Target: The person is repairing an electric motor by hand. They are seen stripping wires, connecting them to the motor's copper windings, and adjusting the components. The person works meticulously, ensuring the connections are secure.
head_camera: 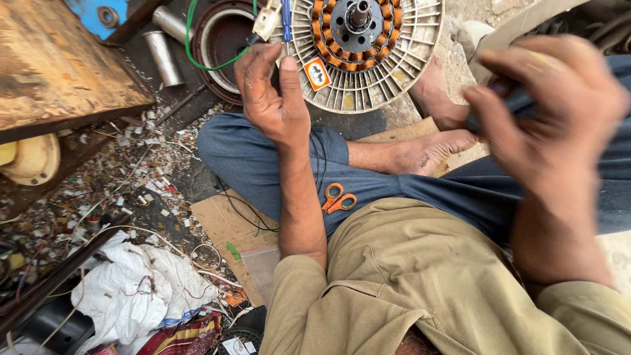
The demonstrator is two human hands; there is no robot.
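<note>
I sit cross-legged on the floor. My left hand [273, 89] is raised in front of a round motor stator [365, 56] with copper windings, its fingers closed on a thin blue-handled tool [286, 23] beside a white connector [267, 21] with a green wire [197, 56]. My right hand [545, 108] is blurred, near my right knee, fingers curled against the blue trouser cloth; whether it grips anything is unclear. Orange-handled scissors [337, 198] lie on my left thigh.
A worn wooden bench [56, 69] stands at upper left, with metal cylinders [163, 58] and a dark round housing [220, 46] beside it. Wire scraps litter the floor [131, 177]. White cloth [131, 289] and cardboard [227, 227] lie at lower left.
</note>
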